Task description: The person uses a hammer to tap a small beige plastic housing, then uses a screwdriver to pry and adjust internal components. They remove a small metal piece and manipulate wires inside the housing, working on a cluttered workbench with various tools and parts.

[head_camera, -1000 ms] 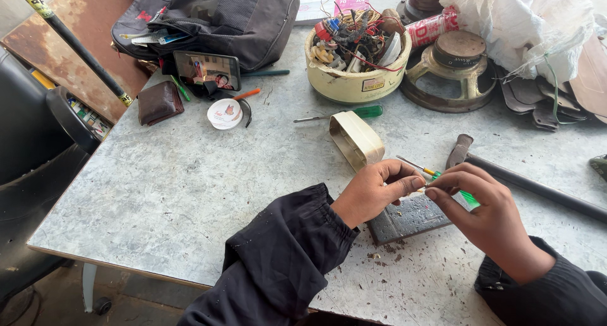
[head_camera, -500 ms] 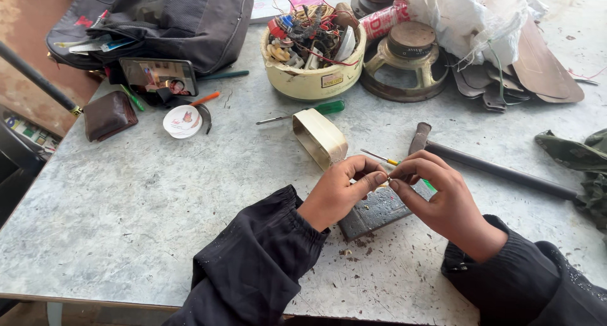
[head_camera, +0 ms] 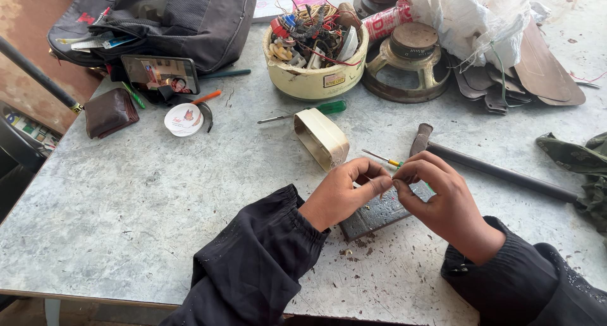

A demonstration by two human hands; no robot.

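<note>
Pinched tip to tip: fingers (head_camera: 378, 182) of the left hand (head_camera: 344, 194) pressed together and meeting those of the right hand (head_camera: 442, 199), likewise pressed together, thumbs closed against forefingers. Too small to tell what sits between them, if anything. Held just above the near end of a dark flat slab (head_camera: 370, 217), with grit and shavings scattered around it on the desk (head_camera: 158, 206).

Compared with a second ago, hardly any change: same pinch, same spot over the slab, only a slight turning of the fingertips. Judging by that, fine work still in hand, nothing set down or picked up.

Just behind the fingers, a thin screwdriver with a yellow-and-green grip (head_camera: 387, 160). Beyond the right hand, a hammer (head_camera: 499, 172) lying flat. Near the left hand, a cream rectangular frame (head_camera: 322, 138) and a green-handled screwdriver (head_camera: 310, 110). Farther back, a cream bowl of wires and parts (head_camera: 314, 79), a round metal speaker (head_camera: 408, 73) and a white plastic sack (head_camera: 468, 13). Off to the left, a black bag (head_camera: 158, 16), a phone (head_camera: 161, 73), a brown wallet (head_camera: 110, 113) and a white round lid (head_camera: 183, 119). At the right edge, a green cloth (head_camera: 578, 158).
</note>
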